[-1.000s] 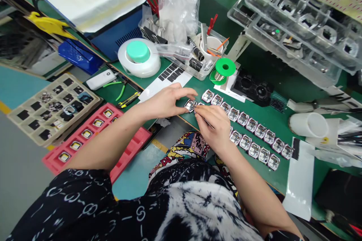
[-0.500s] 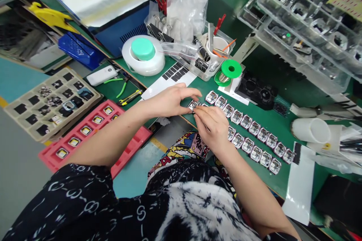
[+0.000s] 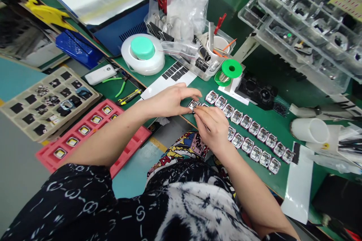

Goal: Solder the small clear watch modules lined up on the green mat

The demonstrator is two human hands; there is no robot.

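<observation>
Both hands meet over a small metal-framed module [image 3: 194, 105] by the table's near edge.
In the head view, matching modules [image 3: 246, 121] line the green table [image 3: 279, 125] in two rows, a green spool [image 3: 236, 64] beyond. The right hand [image 3: 213, 122] hides some; its fingertips draw together at the module, any held piece indistinct. The left hand [image 3: 177, 99] has thumb and index finger parted around it; whether they grip, I cannot tell.

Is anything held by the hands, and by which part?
The left hand holds a silvery unit by its edge; whether the right hand holds anything is unclear.
</observation>
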